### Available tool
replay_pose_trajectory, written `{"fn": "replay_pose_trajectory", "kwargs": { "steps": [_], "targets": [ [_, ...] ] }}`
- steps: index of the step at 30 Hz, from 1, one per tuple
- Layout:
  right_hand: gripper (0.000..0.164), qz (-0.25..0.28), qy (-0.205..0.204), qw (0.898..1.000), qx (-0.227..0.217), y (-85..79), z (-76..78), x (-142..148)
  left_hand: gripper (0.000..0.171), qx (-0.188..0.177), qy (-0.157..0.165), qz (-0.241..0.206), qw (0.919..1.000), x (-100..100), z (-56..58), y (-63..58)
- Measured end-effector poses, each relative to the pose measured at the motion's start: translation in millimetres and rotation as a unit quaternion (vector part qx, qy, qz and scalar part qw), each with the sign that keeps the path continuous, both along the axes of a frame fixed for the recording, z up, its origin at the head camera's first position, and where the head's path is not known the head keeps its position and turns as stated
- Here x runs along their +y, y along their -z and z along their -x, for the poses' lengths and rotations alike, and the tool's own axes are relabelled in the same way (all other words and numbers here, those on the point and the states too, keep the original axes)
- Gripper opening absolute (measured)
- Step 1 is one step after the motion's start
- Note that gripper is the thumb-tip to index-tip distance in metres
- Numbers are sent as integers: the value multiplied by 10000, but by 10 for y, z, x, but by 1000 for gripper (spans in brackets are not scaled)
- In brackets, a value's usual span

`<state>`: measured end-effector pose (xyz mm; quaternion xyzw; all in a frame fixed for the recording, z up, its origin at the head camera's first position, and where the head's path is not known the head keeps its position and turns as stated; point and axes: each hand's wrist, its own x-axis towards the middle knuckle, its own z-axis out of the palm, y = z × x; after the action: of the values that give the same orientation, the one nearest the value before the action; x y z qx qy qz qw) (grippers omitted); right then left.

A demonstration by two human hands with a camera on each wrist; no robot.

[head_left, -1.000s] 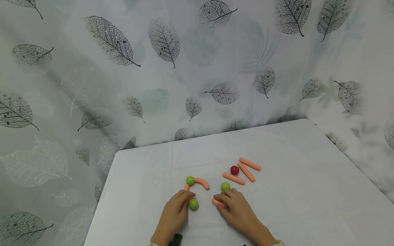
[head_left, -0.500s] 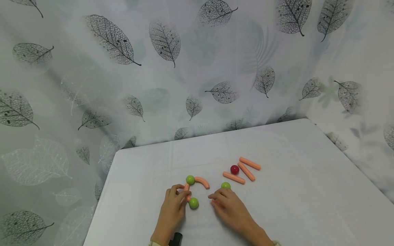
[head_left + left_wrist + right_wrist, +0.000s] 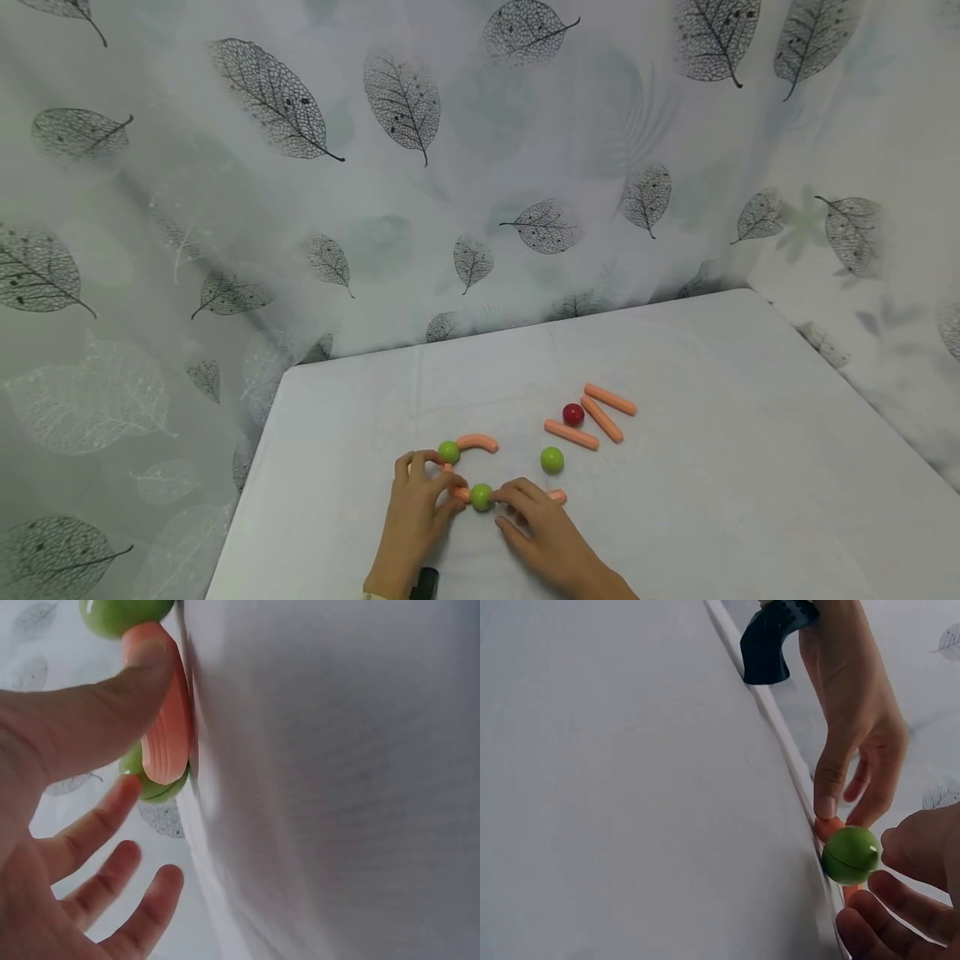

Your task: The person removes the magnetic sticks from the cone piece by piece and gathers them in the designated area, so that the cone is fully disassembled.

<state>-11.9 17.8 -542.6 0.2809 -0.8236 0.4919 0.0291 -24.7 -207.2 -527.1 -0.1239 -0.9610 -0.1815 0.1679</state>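
Note:
My left hand (image 3: 418, 504) pinches a short, bent orange stick (image 3: 166, 739) between thumb and index finger, low over the white table. At one end of this stick sits a green ball (image 3: 482, 497), and at its other end a second green ball (image 3: 449, 452). A curved orange stick (image 3: 477, 442) extends right from the second ball. My right hand (image 3: 543, 533) touches the right side of the first green ball with its fingertips, thumb held apart. Another orange stick (image 3: 557, 497) lies partly hidden behind the right hand. A loose green ball (image 3: 552, 460) rests just beyond it.
Farther back to the right, a red ball (image 3: 573, 415) lies among three straight orange sticks (image 3: 572, 435). The white table (image 3: 712, 400) reaches a leaf-patterned curtain (image 3: 420, 250) at the back. A dark band (image 3: 769, 652) is on the left wrist.
My right hand has released an orange stick and moved left to the nearer green ball. That ball has shifted right, while the far ball and curved stick have swung left.

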Motion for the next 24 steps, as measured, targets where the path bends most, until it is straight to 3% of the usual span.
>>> {"fn": "replay_pose_trajectory", "kwargs": {
  "steps": [9,15,19,24],
  "targets": [
    [38,-186,70,9996,-190,26,-1,-8,30,105,345,-93,9993,-21,14,19],
    [42,-434,93,9988,-226,24,10,-11,30,-290,517,-541,9968,-8,12,26],
    [44,-649,117,9974,-278,12,15,-12,29,-587,449,-611,9954,14,1,10],
    [45,-1021,271,9944,-23,5,9,-15,29,-709,401,-652,9945,26,-11,-15]
  ]
}}
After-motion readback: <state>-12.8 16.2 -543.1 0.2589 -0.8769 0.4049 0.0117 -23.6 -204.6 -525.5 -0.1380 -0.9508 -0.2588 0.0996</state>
